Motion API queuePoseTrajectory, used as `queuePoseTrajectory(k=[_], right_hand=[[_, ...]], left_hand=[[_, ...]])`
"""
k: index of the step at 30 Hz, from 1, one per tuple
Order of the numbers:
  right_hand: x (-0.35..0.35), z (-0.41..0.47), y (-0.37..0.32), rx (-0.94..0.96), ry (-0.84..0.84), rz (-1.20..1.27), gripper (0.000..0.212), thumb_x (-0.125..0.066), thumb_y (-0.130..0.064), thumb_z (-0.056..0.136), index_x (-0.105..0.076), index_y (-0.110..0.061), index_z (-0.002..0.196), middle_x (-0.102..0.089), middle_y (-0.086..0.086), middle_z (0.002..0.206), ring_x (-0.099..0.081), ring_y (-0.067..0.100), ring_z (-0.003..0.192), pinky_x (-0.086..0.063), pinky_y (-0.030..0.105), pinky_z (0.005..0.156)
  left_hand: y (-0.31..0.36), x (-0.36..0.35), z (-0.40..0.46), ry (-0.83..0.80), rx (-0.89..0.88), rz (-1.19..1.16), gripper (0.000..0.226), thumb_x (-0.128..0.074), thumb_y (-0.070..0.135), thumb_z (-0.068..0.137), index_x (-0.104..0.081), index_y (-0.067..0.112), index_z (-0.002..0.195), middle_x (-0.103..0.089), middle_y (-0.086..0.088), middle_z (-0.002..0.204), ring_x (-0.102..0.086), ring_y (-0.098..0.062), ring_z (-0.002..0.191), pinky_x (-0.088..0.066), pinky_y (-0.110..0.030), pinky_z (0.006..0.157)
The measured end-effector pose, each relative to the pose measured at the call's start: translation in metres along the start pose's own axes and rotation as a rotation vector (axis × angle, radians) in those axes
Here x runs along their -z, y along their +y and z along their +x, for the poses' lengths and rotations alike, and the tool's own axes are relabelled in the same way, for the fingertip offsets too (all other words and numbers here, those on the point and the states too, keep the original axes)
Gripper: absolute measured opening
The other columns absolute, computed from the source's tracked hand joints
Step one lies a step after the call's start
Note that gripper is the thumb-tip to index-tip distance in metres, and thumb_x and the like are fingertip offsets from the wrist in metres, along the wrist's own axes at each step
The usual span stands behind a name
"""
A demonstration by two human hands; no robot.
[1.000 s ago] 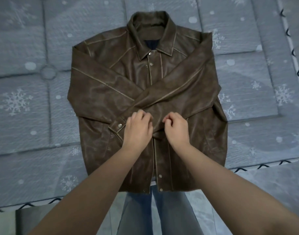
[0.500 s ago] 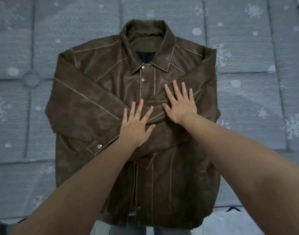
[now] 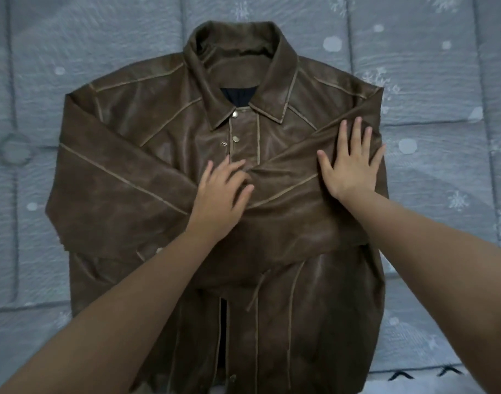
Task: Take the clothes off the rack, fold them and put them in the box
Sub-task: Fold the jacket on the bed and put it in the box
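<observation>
Lying front-up on a grey-blue quilted mattress (image 3: 414,38) with a snowflake print, the brown leather jacket (image 3: 147,166) has its collar at the far side and its hem at the near edge, both sleeves folded across the chest so that they cross in the middle. The left hand (image 3: 219,197) rests flat on the crossing, just below the top snap buttons (image 3: 235,139), fingers spread and only slightly bent, gripping nothing. The right hand (image 3: 350,166) lies palm down on the sleeve that comes in from the right shoulder, fingers straight and fanned toward the far side, pressing the leather and holding nothing. Both bare forearms reach in from the near corners. A cuff with a snap (image 3: 159,250) shows near the left forearm. A dark zigzag trim (image 3: 425,375) runs along the mattress's near right edge
</observation>
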State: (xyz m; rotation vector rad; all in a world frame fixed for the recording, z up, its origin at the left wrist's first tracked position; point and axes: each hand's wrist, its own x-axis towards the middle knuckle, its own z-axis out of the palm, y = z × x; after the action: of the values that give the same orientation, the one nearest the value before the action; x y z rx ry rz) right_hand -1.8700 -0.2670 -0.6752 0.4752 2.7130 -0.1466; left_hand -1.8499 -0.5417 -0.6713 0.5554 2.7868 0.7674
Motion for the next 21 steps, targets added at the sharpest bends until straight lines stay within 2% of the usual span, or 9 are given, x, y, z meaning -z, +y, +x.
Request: queuePoseTrajectory(k=[2, 4, 6, 9, 13, 16, 19, 21], right_hand=[[0.011, 0.011, -0.017, 0.054, 0.091, 0.052, 0.073, -0.030, -0.049, 0.101, 0.003, -0.019, 0.159, 0.006, 0.004, 0.167, 0.006, 0.029, 0.154, 0.002, 0.059, 0.121], [0.023, 0.029, -0.040, 0.131, 0.103, 0.110, 0.072, -0.035, -0.039, 0.102, 0.002, -0.017, 0.159, 0.002, 0.004, 0.167, 0.003, 0.028, 0.154, 0.001, 0.055, 0.122], [0.034, 0.051, -0.066, 0.185, 0.094, 0.182, 0.072, -0.040, -0.025, 0.102, 0.004, -0.016, 0.159, 0.001, 0.003, 0.167, 0.000, 0.026, 0.154, -0.002, 0.053, 0.123], [0.047, 0.077, -0.091, 0.157, 0.058, 0.265, 0.077, -0.042, -0.013, 0.099, 0.007, -0.017, 0.159, 0.004, 0.003, 0.167, 0.002, 0.026, 0.154, -0.003, 0.049, 0.124], [0.053, 0.106, -0.115, 0.103, 0.004, 0.330, 0.083, -0.048, -0.023, 0.097, 0.007, -0.017, 0.159, -0.001, 0.006, 0.167, 0.003, 0.027, 0.154, -0.003, 0.050, 0.124], [0.053, 0.120, -0.118, 0.079, -0.002, 0.218, 0.094, -0.057, -0.035, 0.093, 0.008, -0.016, 0.158, 0.004, 0.009, 0.167, 0.008, 0.031, 0.153, 0.001, 0.050, 0.123], [0.057, 0.125, -0.116, 0.071, -0.008, 0.212, 0.102, -0.063, -0.042, 0.089, 0.005, -0.014, 0.159, -0.008, 0.012, 0.166, 0.002, 0.032, 0.153, 0.002, 0.051, 0.123], [0.062, 0.126, -0.116, 0.092, 0.057, 0.158, 0.101, -0.067, -0.045, 0.084, -0.007, -0.014, 0.158, -0.026, 0.017, 0.158, -0.017, 0.034, 0.150, -0.004, 0.048, 0.123]], left_hand=[[-0.017, 0.023, 0.020, 0.204, 0.072, 0.018, 0.023, -0.045, 0.029, 0.098, -0.061, 0.014, 0.106, -0.058, -0.004, 0.127, -0.045, -0.023, 0.132, -0.024, -0.047, 0.117], [-0.039, 0.044, 0.046, 0.296, 0.196, 0.056, 0.023, -0.045, 0.024, 0.097, -0.057, 0.012, 0.113, -0.056, -0.007, 0.130, -0.045, -0.026, 0.131, -0.026, -0.047, 0.116], [-0.067, 0.061, 0.077, 0.281, 0.292, 0.105, 0.033, -0.046, 0.021, 0.096, -0.052, 0.011, 0.127, -0.046, -0.008, 0.145, -0.033, -0.028, 0.142, -0.020, -0.047, 0.119], [-0.093, 0.075, 0.114, 0.139, 0.389, 0.147, 0.055, -0.047, 0.026, 0.098, -0.033, 0.012, 0.149, -0.023, -0.008, 0.161, -0.012, -0.030, 0.150, -0.008, -0.046, 0.122], [-0.109, 0.081, 0.152, 0.052, 0.418, 0.180, 0.068, -0.048, 0.039, 0.098, -0.019, 0.016, 0.155, -0.011, -0.007, 0.164, -0.003, -0.031, 0.151, -0.002, -0.048, 0.122], [-0.119, 0.080, 0.169, -0.007, 0.367, 0.223, 0.072, -0.050, 0.041, 0.097, -0.016, 0.019, 0.156, -0.012, -0.007, 0.164, -0.002, -0.032, 0.151, 0.000, -0.051, 0.122], [-0.126, 0.083, 0.176, -0.028, 0.375, 0.198, 0.077, -0.055, 0.049, 0.092, -0.020, 0.020, 0.155, -0.027, -0.010, 0.158, -0.013, -0.031, 0.149, -0.001, -0.051, 0.121], [-0.128, 0.090, 0.180, 0.021, 0.356, 0.218, 0.075, -0.059, 0.052, 0.088, -0.031, 0.021, 0.151, -0.040, -0.015, 0.145, -0.029, -0.035, 0.140, -0.011, -0.048, 0.119]])
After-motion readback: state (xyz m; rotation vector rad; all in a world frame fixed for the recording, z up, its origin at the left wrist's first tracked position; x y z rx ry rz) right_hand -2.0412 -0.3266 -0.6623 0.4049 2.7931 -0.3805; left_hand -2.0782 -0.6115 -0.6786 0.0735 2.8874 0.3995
